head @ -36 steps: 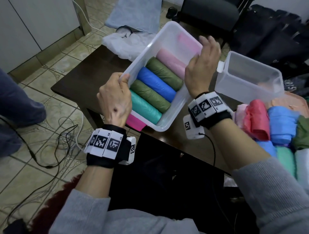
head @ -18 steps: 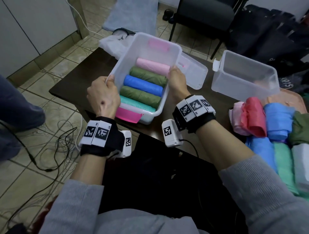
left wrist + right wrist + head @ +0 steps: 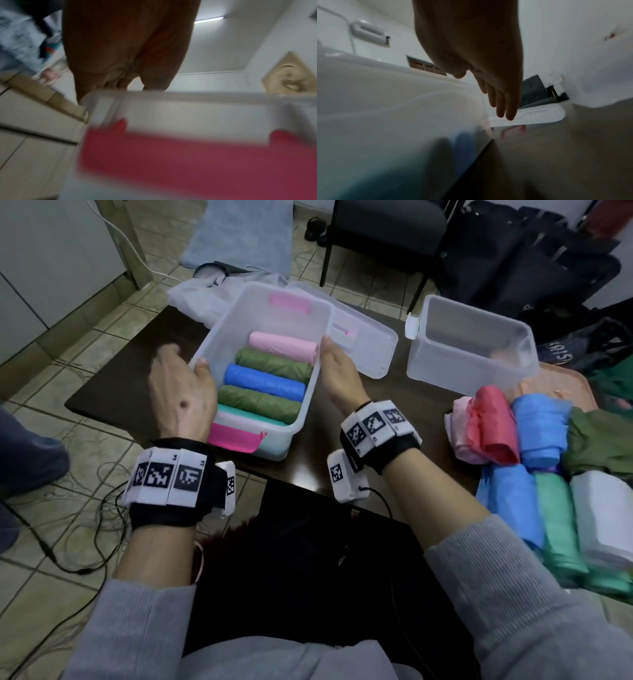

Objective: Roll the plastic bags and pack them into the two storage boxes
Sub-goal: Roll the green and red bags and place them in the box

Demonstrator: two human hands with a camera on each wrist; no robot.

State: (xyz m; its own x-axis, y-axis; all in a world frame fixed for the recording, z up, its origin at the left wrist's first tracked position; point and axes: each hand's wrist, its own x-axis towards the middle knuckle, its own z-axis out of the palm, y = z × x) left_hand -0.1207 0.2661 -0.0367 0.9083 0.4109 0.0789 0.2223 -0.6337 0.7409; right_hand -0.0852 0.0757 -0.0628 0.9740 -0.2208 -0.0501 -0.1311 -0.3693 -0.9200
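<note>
Left hand (image 3: 181, 402): beside the left wall of the filled box (image 3: 310, 392), thumb on the rim, fingers blurred and spread, nothing clasped. Filled box: clear plastic, pink latches, on the dark counter (image 3: 113, 385) near its front edge; holds five rolled bags in a row, from far to near a pink roll (image 3: 282, 348), a green roll (image 3: 274, 366), a blue roll (image 3: 264, 383), a second green roll (image 3: 259, 404) and a teal roll (image 3: 246, 418). Right hand (image 3: 339, 376): flat against the right wall of the same box, fingers straight, nothing clasped; the right wrist view shows the fingers (image 3: 503, 102) extended alongside the wall. Lid (image 3: 368, 344): clear, lying on the counter behind that hand. Empty box (image 3: 469, 344): clear, upright, well apart to the right. Loose bags (image 3: 548, 460): pile at the right edge, in pink, red, blue, green, teal and white.
</note>
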